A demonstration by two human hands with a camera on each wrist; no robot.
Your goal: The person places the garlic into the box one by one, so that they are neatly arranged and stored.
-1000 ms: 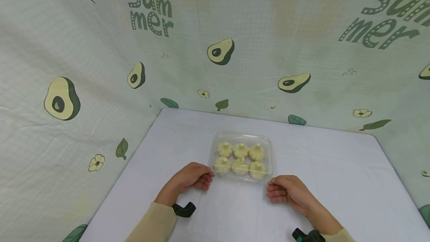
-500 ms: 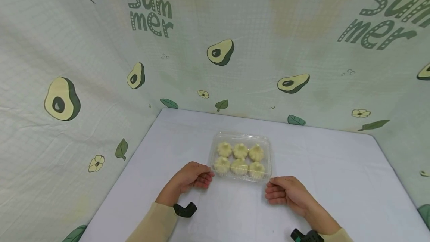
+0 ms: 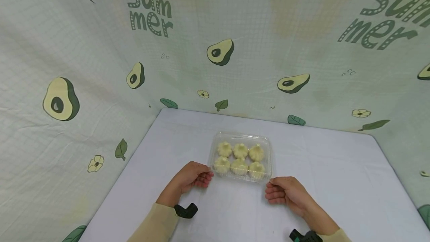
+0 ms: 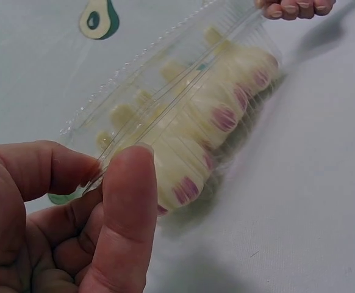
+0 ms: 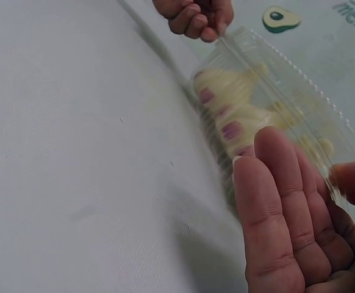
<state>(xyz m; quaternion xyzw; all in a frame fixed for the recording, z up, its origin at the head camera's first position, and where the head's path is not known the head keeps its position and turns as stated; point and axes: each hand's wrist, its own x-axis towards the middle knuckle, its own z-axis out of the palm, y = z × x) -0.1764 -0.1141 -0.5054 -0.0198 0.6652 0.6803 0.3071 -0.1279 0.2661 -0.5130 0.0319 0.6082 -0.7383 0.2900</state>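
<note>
A clear plastic clamshell box [image 3: 243,135] lies on the white table, filled with several pale yellow, garlic-shaped pieces [image 3: 240,151] in two rows. My left hand [image 3: 192,176] pinches the box's rim at the near left corner between thumb and forefinger. At the near right corner, my right hand [image 3: 285,191] pinches the rim the same way. The left wrist view shows purple patches low on the garlic-shaped pieces [image 4: 220,116] through the clear wall. In the right wrist view, the other fingers [image 5: 260,207] extend beneath the rim, partly covering the box.
The white table [image 3: 322,167] reaches around the box on all sides. Behind it and to the left hangs a pale cloth [image 3: 248,21] printed with avocados, leaves and lettering. Black wrist devices [image 3: 186,210] sit near both beige sleeves [image 3: 152,223].
</note>
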